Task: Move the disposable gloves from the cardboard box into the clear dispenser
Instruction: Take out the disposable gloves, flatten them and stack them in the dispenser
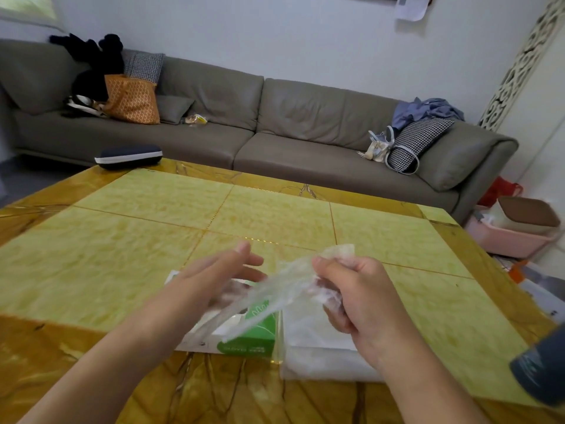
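Right hand (345, 289) grips thin clear plastic gloves (275, 296) above green-white cardboard box (247, 342); left hand (214, 272) open over it. Clear plastic dispenser (315, 350) just right of box. Risk: flimsy film may snag the box opening, dragging extras out.

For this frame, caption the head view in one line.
Right hand pulls clear plastic gloves from green-and-white cardboard box; left hand open.

A long grey sofa (275, 123) lines the white wall (305, 35) behind a yellow table (275, 215).
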### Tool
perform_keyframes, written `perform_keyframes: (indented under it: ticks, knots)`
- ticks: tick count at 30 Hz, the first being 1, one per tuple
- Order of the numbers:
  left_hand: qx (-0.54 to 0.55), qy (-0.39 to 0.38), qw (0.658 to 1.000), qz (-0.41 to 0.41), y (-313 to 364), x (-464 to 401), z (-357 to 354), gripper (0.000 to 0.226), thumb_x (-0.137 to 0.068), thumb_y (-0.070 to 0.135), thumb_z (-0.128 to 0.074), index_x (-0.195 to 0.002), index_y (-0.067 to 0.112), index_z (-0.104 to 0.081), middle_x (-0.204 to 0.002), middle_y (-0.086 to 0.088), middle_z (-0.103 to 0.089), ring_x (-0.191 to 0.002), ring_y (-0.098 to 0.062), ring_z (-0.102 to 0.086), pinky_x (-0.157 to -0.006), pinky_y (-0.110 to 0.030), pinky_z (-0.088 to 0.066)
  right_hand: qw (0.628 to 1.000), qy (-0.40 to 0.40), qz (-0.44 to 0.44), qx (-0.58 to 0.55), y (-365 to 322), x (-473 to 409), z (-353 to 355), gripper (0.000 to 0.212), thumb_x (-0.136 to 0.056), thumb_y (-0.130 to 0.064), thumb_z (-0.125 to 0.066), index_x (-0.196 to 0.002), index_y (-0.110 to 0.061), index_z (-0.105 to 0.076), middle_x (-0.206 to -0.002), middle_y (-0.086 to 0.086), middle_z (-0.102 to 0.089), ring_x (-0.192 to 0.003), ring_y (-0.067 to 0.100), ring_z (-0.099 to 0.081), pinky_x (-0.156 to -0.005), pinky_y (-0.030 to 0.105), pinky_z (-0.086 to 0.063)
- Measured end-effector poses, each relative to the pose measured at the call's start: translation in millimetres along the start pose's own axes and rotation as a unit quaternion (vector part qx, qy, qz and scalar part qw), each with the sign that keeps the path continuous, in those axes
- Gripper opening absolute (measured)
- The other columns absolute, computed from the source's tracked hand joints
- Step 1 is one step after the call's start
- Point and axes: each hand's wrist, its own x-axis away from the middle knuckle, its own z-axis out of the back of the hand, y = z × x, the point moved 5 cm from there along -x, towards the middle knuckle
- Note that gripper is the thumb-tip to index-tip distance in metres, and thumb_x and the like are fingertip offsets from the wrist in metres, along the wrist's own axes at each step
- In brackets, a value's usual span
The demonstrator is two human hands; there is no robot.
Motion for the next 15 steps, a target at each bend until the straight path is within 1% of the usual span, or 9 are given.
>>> perform_keyframes:
  ticks: [1,3,5,6,7,9,11,13,15]
  knots:
    - [-0.03,-0.039,0.999,-0.01,2,3,-7,0.063,-0.075,0.088,-0.06,-0.117,0.044,-0.072,-0.122,0.015,-0.074,-0.107,-0.005,-0.072,-0.096,-0.039,-0.052,1.0,-0.02,-0.007,0.013,1,1,-3,0.039,-0.096,-0.021,-0.074,-0.059,-0.015,-0.066,-0.055,0.01,-0.047,-0.038,0.015,-0.026,-0.044,0.023,-0.017]
    - [-0.083,-0.086,0.992,-0.035,4,10,-22,0.047,-0.084,0.071,-0.068,-0.121,0.042,-0.069,-0.118,0.017,-0.074,-0.109,-0.002,-0.07,-0.095,-0.035,-0.052,0.997,-0.061,-0.015,0.038,3,4,-9,0.038,-0.093,-0.025,-0.079,-0.058,-0.017,-0.066,-0.058,0.009,-0.036,-0.04,0.014,-0.023,-0.043,0.024,-0.016]
    - [-0.077,-0.079,0.993,-0.045,1,11,-28,0.031,-0.089,0.049,-0.075,-0.114,0.031,-0.075,-0.109,0.001,-0.078,-0.105,-0.02,-0.074,-0.095,-0.045,-0.057,0.993,-0.098,-0.019,0.056,4,5,-14,0.039,-0.09,-0.027,-0.082,-0.056,-0.017,-0.066,-0.059,0.006,-0.03,-0.042,0.014,-0.021,-0.042,0.024,-0.017]
    - [-0.057,-0.061,0.995,-0.052,0,6,-29,0.022,-0.092,0.04,-0.075,-0.108,0.025,-0.077,-0.103,-0.004,-0.079,-0.098,-0.027,-0.075,-0.092,-0.045,-0.057,0.991,-0.114,-0.018,0.065,4,5,-15,0.035,-0.088,-0.027,-0.083,-0.06,-0.012,-0.068,-0.06,0.004,-0.027,-0.043,0.015,-0.02,-0.042,0.023,-0.017]
    - [-0.035,-0.042,0.997,-0.058,0,7,-29,0.013,-0.094,0.032,-0.074,-0.1,0.022,-0.079,-0.095,-0.005,-0.079,-0.087,-0.028,-0.074,-0.083,-0.039,-0.057,0.99,-0.121,-0.013,0.075,2,5,-15,0.035,-0.086,-0.028,-0.085,-0.068,-0.003,-0.069,-0.06,0.002,-0.027,-0.045,0.014,-0.021,-0.042,0.023,-0.018]
    - [-0.017,0.012,0.998,-0.051,0,3,-22,0.01,-0.094,0.021,-0.072,-0.089,0.017,-0.079,-0.081,-0.008,-0.076,-0.071,-0.017,-0.067,-0.066,-0.023,-0.053,0.99,-0.107,-0.001,0.09,0,3,-8,0.041,-0.082,-0.028,-0.088,-0.082,0.008,-0.068,-0.06,-0.002,-0.033,-0.049,0.014,-0.027,-0.045,0.026,-0.024]
    - [0.0,0.043,0.998,-0.054,2,5,-15,0.012,-0.095,0.019,-0.071,-0.088,0.013,-0.078,-0.082,-0.013,-0.075,-0.068,-0.013,-0.066,-0.061,-0.018,-0.052,0.993,-0.095,0.011,0.066,-3,0,0,0.04,-0.08,-0.026,-0.087,-0.088,0.01,-0.07,-0.062,0.0,-0.043,-0.052,0.015,-0.037,-0.046,0.03,-0.035]
    - [0.027,0.056,0.996,-0.059,4,7,-13,0.011,-0.095,0.019,-0.071,-0.091,0.011,-0.076,-0.086,-0.015,-0.076,-0.073,-0.015,-0.069,-0.064,-0.021,-0.055,0.992,-0.12,-0.001,0.035,-2,-1,1,0.039,-0.081,-0.026,-0.086,-0.093,0.008,-0.072,-0.073,0.006,-0.056,-0.063,0.019,-0.055,-0.057,0.034,-0.051]
    - [0.043,0.06,0.995,-0.062,3,8,-13,0.013,-0.095,0.023,-0.072,-0.092,0.011,-0.074,-0.09,-0.014,-0.076,-0.078,-0.021,-0.071,-0.073,-0.03,-0.058,0.987,-0.157,-0.022,0.007,0,2,-6,0.027,-0.086,-0.018,-0.083,-0.096,0.005,-0.072,-0.089,0.019,-0.068,-0.082,0.027,-0.069,-0.071,0.041,-0.06]
